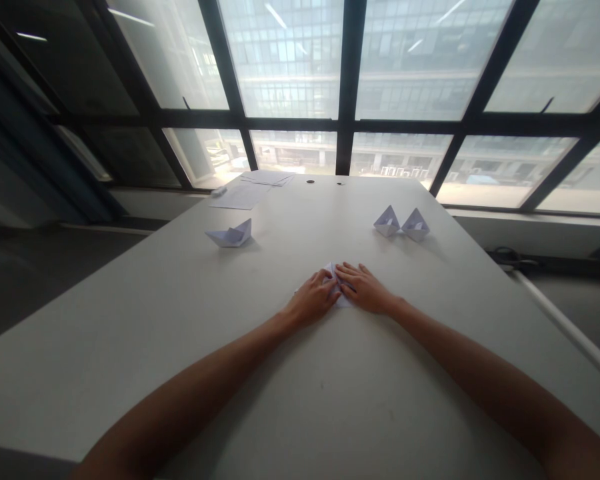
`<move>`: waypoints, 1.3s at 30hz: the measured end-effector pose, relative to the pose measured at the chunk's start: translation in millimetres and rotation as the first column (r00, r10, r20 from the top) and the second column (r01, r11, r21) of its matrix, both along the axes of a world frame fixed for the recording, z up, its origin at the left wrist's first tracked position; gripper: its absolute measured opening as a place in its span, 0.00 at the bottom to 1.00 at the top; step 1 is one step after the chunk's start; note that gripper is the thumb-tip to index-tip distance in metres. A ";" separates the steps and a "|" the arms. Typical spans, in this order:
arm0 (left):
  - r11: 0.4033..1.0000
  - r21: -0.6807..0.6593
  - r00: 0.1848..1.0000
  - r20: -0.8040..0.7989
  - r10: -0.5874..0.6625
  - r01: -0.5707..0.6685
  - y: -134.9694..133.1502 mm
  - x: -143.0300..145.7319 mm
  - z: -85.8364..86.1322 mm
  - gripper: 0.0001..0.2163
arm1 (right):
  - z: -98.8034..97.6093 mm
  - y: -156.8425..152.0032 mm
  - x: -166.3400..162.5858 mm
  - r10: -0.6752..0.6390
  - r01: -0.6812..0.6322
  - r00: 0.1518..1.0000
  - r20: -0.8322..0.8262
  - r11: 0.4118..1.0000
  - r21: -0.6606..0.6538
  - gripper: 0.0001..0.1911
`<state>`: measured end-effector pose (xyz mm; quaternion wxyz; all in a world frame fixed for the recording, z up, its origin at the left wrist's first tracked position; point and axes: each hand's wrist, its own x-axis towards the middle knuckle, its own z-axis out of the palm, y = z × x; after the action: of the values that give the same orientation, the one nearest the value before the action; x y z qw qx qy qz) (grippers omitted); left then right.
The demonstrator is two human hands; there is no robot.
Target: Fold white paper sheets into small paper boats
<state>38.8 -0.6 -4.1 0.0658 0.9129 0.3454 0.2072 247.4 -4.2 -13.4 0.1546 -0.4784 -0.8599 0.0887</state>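
Note:
A small piece of folded white paper (343,303) lies on the table between my two hands, mostly covered by them. My left hand (314,297) is closed on its left part, with the fingers bent and the thumb near the middle. Over the right part rests my right hand (366,288), its fingers stretched out and flat against the paper. The fingertips of both hands nearly meet at the paper's centre line. How the covered folds run is hidden.
On the white table (280,400), a folded paper boat (231,235) stands to the left. Two more paper boats, one (387,222) beside another (415,225), stand at the right. White paper sheets (243,195) lie at the far left, near a small white object (219,191). Windows line the back.

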 end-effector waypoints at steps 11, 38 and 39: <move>0.997 -0.060 0.999 0.017 -0.048 0.049 2.7 0.8 -4.2 0.19 | -2.2 0.9 0.1 -0.012 0.012 1.000 -0.001 1.000 0.006 0.27; 0.972 -0.044 0.940 -0.268 0.210 -0.230 14.5 -10.2 -18.9 0.31 | 2.3 -8.5 -11.9 -0.047 0.049 0.995 0.092 0.999 -0.012 0.30; 0.962 -0.049 0.928 -0.281 0.244 -0.268 15.2 -13.0 -17.7 0.34 | 2.4 -8.4 -11.9 -0.047 0.049 0.994 0.095 0.999 -0.014 0.30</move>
<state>25.8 14.6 -21.8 0.0297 0.8759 0.4762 0.0711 235.5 -12.6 -11.0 0.1121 -0.5038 -0.8537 0.0692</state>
